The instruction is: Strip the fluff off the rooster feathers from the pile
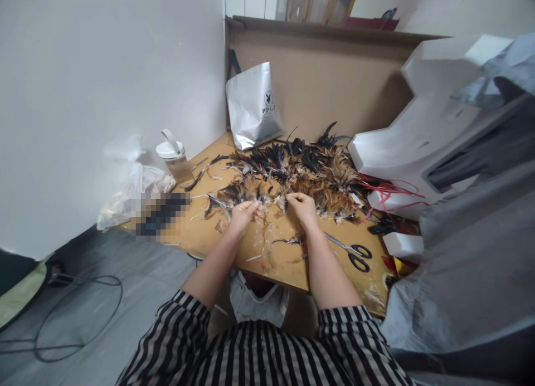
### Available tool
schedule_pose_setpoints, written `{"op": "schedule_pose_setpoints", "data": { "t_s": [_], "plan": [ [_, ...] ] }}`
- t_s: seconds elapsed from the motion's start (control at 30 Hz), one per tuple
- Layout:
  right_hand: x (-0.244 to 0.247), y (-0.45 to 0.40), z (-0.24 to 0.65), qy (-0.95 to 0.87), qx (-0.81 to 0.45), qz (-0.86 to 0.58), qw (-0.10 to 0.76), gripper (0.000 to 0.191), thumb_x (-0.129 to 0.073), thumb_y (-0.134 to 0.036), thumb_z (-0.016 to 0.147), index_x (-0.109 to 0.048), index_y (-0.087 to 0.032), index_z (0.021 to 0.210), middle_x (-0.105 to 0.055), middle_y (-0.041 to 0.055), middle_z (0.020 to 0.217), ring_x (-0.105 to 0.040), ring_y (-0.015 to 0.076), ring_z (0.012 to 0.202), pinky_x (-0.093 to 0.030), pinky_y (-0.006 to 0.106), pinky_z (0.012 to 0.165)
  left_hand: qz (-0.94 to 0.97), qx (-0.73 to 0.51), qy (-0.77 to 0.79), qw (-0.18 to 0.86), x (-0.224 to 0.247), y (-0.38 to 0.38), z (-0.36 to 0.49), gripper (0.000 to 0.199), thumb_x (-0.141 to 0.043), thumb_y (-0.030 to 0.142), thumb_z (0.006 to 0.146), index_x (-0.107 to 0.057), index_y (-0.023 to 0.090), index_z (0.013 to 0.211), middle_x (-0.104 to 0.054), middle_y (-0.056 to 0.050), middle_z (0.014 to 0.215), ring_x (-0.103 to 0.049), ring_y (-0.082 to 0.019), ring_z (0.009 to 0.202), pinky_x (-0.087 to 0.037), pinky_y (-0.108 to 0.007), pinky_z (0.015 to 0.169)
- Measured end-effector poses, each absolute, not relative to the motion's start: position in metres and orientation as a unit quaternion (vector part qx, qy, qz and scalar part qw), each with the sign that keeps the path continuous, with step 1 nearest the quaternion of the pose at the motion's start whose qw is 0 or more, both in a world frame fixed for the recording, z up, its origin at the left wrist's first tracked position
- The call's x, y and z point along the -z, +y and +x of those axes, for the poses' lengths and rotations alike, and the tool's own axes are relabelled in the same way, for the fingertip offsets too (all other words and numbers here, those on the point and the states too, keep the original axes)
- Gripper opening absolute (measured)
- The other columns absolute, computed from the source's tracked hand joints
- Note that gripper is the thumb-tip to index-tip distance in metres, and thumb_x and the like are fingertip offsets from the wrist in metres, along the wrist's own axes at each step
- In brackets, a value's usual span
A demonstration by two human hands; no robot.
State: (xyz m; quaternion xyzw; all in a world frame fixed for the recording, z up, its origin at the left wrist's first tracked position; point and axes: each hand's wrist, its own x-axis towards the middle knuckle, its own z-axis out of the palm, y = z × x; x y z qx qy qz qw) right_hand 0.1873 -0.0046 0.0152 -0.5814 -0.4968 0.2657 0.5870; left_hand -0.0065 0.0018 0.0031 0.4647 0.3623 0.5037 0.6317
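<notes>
Brown and black feathers (317, 194) lie in thick rows across the wooden table. My left hand (244, 216) is closed in a pinch at the near edge of these rows; what sits between its fingertips is too small to make out. A short way to the right, my right hand (304, 209) pinches a small feather (283, 201) with thumb and forefinger. The two hands are apart. Black-handled scissors (355, 253) lie beside my right forearm, blades toward it. Loose dark feather bits (288, 240) and pale scraps are scattered on the tabletop between my forearms.
A silver bag (253, 107) stands at the back against a cardboard panel (330, 79). On the left are a lidded clear jug (175, 160) and a plastic bag (129, 191). White foam (388, 135) and red strings (390, 191) border the right side.
</notes>
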Motion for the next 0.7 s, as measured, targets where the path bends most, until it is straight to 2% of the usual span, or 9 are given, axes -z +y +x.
{"op": "schedule_pose_setpoints", "data": {
  "t_s": [0.13, 0.3, 0.4, 0.57, 0.7],
  "plan": [
    [-0.006, -0.003, 0.19, -0.562, -0.191, -0.632, 0.498, 0.021, -0.056, -0.033, 0.067, -0.066, -0.016, 0.072, -0.063, 0.004, 0.071, -0.054, 0.0156, 0.064, -0.041, 0.028, 0.065, 0.421, -0.525, 0.34, 0.657, -0.004, 0.001, -0.007, 0.029, -0.065, 0.036, 0.064, -0.062, 0.011, 0.077, -0.06, -0.003, 0.068, -0.05, -0.005, 0.053, -0.037, -0.017, 0.05],
    [-0.016, -0.01, 0.178, -0.652, -0.025, -0.645, 0.397, 0.028, -0.048, -0.025, 0.075, -0.064, -0.022, 0.099, -0.056, 0.0069, 0.093, -0.051, 0.018, 0.084, -0.038, 0.028, 0.074, 0.418, -0.514, 0.341, 0.666, -0.007, 0.0, -0.006, 0.028, -0.065, 0.035, 0.063, -0.061, 0.011, 0.075, -0.06, -0.003, 0.066, -0.049, -0.006, 0.053, -0.038, -0.018, 0.052],
    [-0.023, -0.013, 0.171, -0.695, 0.033, -0.642, 0.322, 0.031, -0.045, -0.023, 0.079, -0.062, -0.026, 0.104, -0.052, 0.0085, 0.099, -0.045, 0.021, 0.092, -0.035, 0.031, 0.077, 0.419, -0.509, 0.338, 0.672, -0.007, -0.001, -0.006, 0.025, -0.065, 0.034, 0.064, -0.061, 0.011, 0.073, -0.059, -0.002, 0.064, -0.049, -0.005, 0.051, -0.037, -0.018, 0.05],
    [-0.021, -0.011, 0.16, -0.702, 0.097, -0.658, 0.255, 0.026, -0.047, -0.021, 0.079, -0.066, -0.027, 0.095, -0.05, 0.0095, 0.108, -0.038, 0.0254, 0.098, -0.028, 0.037, 0.079, 0.408, -0.513, 0.318, 0.685, -0.007, -0.001, -0.005, 0.024, -0.066, 0.032, 0.064, -0.062, 0.011, 0.073, -0.06, -0.002, 0.064, -0.049, -0.004, 0.05, -0.037, -0.017, 0.048],
    [-0.017, -0.011, 0.159, -0.677, 0.089, -0.672, 0.286, 0.019, -0.05, -0.024, 0.078, -0.068, -0.024, 0.079, -0.054, 0.01, 0.101, -0.036, 0.0263, 0.1, -0.027, 0.039, 0.08, 0.401, -0.519, 0.302, 0.692, -0.007, -0.002, -0.006, 0.025, -0.067, 0.032, 0.064, -0.062, 0.01, 0.075, -0.061, -0.003, 0.066, -0.05, -0.004, 0.051, -0.038, -0.017, 0.049]
  ]
}}
